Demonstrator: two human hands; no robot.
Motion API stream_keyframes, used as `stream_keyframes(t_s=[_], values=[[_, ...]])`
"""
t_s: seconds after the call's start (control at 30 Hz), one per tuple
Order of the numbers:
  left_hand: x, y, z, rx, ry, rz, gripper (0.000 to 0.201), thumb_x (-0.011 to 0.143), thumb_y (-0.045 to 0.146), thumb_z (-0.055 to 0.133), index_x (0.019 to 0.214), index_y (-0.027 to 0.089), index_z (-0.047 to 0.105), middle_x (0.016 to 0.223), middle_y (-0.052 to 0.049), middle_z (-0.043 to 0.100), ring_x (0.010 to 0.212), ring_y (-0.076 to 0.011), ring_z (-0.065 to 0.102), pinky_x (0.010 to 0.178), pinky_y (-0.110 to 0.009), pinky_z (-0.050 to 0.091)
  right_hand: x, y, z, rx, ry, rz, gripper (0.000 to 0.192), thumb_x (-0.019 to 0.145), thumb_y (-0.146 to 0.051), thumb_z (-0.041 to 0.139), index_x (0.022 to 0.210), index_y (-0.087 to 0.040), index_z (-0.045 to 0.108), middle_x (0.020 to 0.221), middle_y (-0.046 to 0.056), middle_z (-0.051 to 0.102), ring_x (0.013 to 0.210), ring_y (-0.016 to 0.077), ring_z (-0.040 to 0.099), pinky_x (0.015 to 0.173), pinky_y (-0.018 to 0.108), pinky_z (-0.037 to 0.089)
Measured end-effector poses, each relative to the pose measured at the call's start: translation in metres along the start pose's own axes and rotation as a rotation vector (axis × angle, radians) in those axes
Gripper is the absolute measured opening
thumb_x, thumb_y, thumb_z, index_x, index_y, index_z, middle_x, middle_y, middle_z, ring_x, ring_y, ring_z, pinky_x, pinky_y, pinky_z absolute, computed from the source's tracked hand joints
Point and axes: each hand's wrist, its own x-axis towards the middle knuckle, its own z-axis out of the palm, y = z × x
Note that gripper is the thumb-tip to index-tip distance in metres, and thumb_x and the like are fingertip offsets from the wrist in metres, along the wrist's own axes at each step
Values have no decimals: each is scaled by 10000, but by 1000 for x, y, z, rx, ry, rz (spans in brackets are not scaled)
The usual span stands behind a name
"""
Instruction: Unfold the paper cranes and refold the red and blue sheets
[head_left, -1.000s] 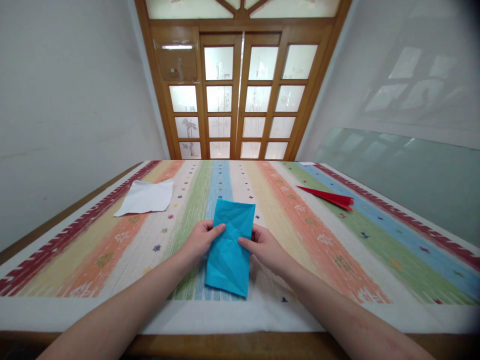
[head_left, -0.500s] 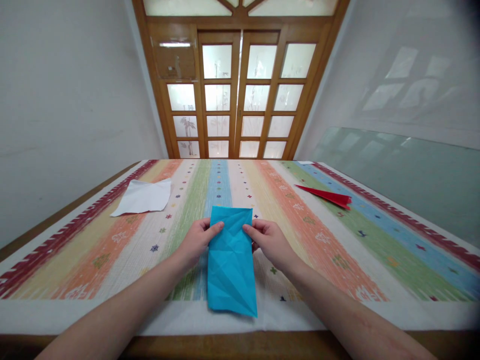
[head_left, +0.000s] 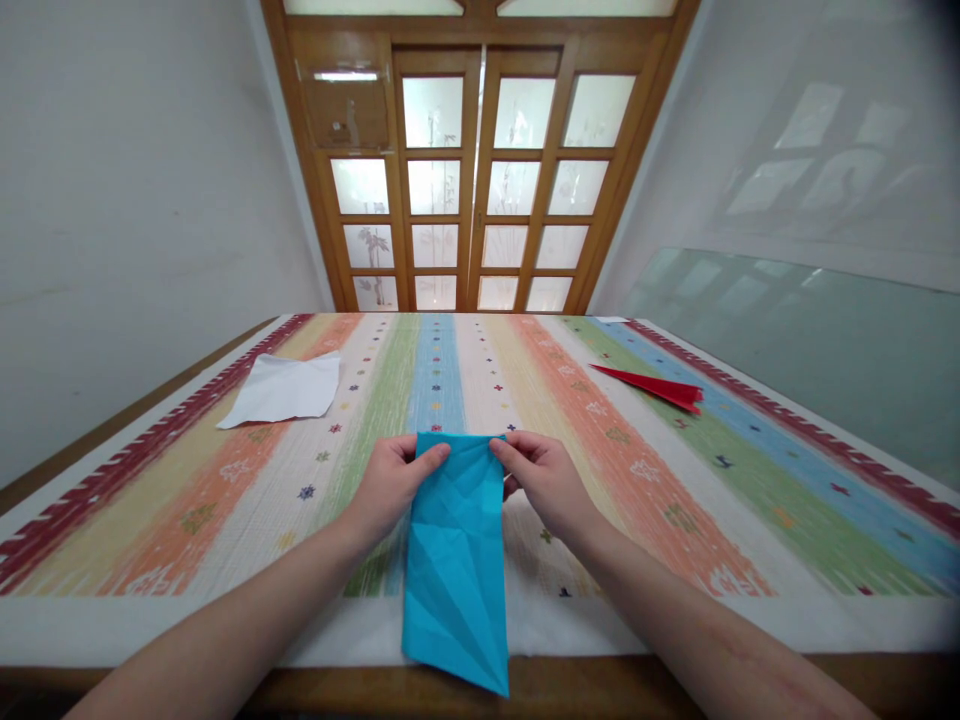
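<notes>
- Striped, many-coloured woven tablecloth [head_left: 637, 470] covers a table before a wooden door with frosted glass panes [head_left: 480, 180].
- Crumpled white paper sheet [head_left: 283, 388] lies far left.
- Left hand [head_left: 390, 485] pinches the top left corner of a creased blue paper rectangle [head_left: 454, 560], which hangs past the near table edge.
- Right hand [head_left: 547, 480] pinches its top right corner.
- Folded red paper point [head_left: 651, 386] lies far right.

Striped multicolour tablecloth [head_left: 645, 470] with small star motifs and dark red borders, covering a wooden table [head_left: 570, 685]. White crumpled paper sheet [head_left: 281, 388] lying flat at 10 o'clock; red folded paper [head_left: 652, 385], long and pointed, at 2 o'clock. Wooden door with frosted glass panes [head_left: 480, 190] at 12 o'clock, beyond the table's far edge.
</notes>
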Motion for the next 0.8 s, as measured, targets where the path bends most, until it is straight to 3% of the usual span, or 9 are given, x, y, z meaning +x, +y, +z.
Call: stream_keyframes(t_s=[0.43, 0.6, 0.8], values=[[2, -1, 1, -58, -40, -57, 436, 727, 535, 826, 853, 123, 757, 779, -84, 725, 678, -194, 647, 646, -296, 520, 0, -2, 2, -23, -1, -8, 420, 827, -568, 722, 663, -191, 638, 586, -6, 590, 519, 136, 585, 462, 263, 537], [3, 2, 2, -71, 8, -51, 421, 707, 537, 837, 817, 141, 747, 743, -53, 701, 632, -158, 608, 612, -265, 490, -2, 0, 4, -31, -4, -10, 348, 816, -534, 740, 773, -191, 700, 624, 2, 629, 532, 145, 605, 458, 267, 540], [1, 6, 2, 38, 9, 11, 405, 716, 518, 829, 855, 141, 775, 794, -73, 730, 686, -181, 627, 634, -277, 500, -2, 3, 3, -10, 36, -27, 271, 804, -448, 780, 882, -193, 730, 660, 0, 647, 556, 139, 600, 465, 253, 528]])
